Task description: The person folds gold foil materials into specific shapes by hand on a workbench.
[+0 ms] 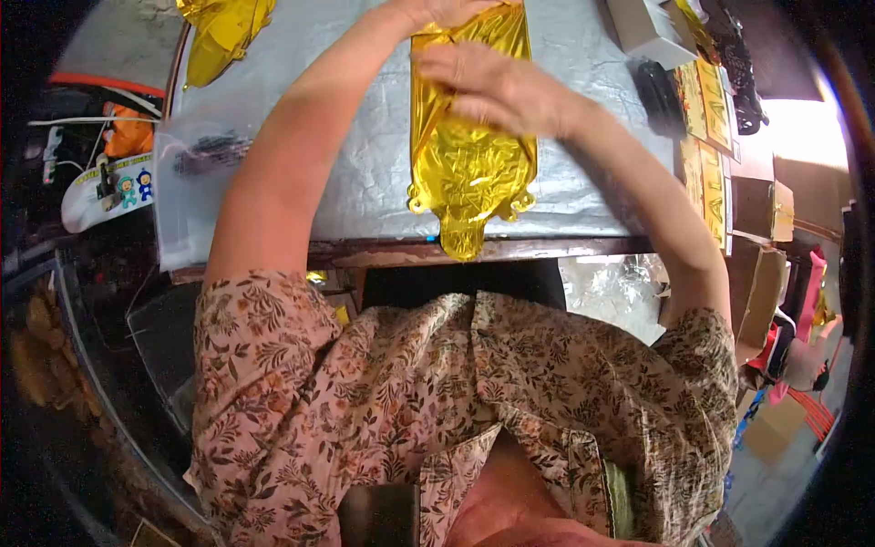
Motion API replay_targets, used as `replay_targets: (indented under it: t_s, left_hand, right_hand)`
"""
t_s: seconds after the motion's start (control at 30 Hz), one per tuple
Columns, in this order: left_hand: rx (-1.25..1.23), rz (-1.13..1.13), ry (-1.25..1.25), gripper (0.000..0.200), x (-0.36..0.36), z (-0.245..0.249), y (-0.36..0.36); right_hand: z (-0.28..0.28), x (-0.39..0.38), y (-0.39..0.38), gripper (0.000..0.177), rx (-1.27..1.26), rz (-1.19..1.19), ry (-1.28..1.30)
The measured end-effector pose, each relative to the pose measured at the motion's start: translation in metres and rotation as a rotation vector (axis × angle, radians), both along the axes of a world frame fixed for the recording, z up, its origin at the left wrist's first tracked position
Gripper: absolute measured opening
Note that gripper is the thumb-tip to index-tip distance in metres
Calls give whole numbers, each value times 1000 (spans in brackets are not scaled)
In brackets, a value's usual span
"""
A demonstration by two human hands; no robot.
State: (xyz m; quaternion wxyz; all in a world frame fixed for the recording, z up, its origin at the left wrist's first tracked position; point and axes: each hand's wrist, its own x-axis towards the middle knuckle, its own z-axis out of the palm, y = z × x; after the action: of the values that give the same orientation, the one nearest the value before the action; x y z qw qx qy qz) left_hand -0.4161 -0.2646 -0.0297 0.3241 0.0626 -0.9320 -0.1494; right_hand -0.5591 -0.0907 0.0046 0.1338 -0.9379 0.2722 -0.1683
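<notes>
A flat, uninflated gold foil balloon (469, 169) lies lengthwise on a silver-covered table (374, 173), its narrow tail hanging over the near wooden edge. My right hand (497, 87) rests palm down on the balloon's middle, fingers spread and pressing it flat. My left hand (437, 11) is at the balloon's far end near the top of the view, partly cut off, touching or gripping the foil there. My floral-sleeved arms reach forward from both sides.
Another gold foil balloon (219, 32) lies at the table's far left corner. A clear plastic bag (196, 173) hangs at the left edge. A white box (652, 27), a black object (658, 91) and gold letter packs (706, 137) sit at the right. Cardboard boxes (761, 246) stand beyond.
</notes>
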Motion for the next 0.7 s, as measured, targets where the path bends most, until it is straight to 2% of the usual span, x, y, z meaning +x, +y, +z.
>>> replay_targets:
  t_s: [0.13, 0.17, 0.2, 0.23, 0.3, 0.33, 0.4, 0.43, 0.5, 0.53, 0.63, 0.7]
  left_hand:
    - [19, 25, -5, 25, -1, 5, 9]
    - [18, 12, 19, 24, -1, 3, 5]
    - [43, 16, -123, 32, 1, 1, 0]
    - [2, -13, -107, 32, 2, -2, -6]
    - [-81, -38, -75, 31, 2, -2, -8]
    - [-97, -35, -74, 31, 3, 0, -7]
    - [-21, -32, -54, 33, 2, -2, -2]
    - [-18, -8, -54, 28, 1, -3, -2]
    - [-13, -2, -51, 28, 2, -3, 2]
    - [-7, 13, -48, 29, 3, -2, 0]
    - [-19, 18, -49, 30, 0, 1, 1]
    - [32, 34, -61, 29, 1, 2, 4]
  right_hand:
    - [10, 22, 58, 83, 68, 104, 149]
    - [13, 24, 73, 83, 123, 124, 133]
    - [15, 25, 86, 84, 177, 146, 116]
    - [17, 25, 96, 80, 220, 178, 113]
    - [24, 25, 106, 76, 429, 299, -50]
    - [39, 22, 100, 67, 467, 310, -107]
    - [42, 9, 63, 57, 201, 210, -281]
    - [21, -2, 30, 49, 340, 175, -295]
    - [37, -10, 10, 50, 29, -43, -141]
    - [32, -11, 3, 54, 135, -56, -88]
    - [10, 6, 13, 69, -13, -21, 105]
    - [8, 5, 16, 71, -49, -17, 160]
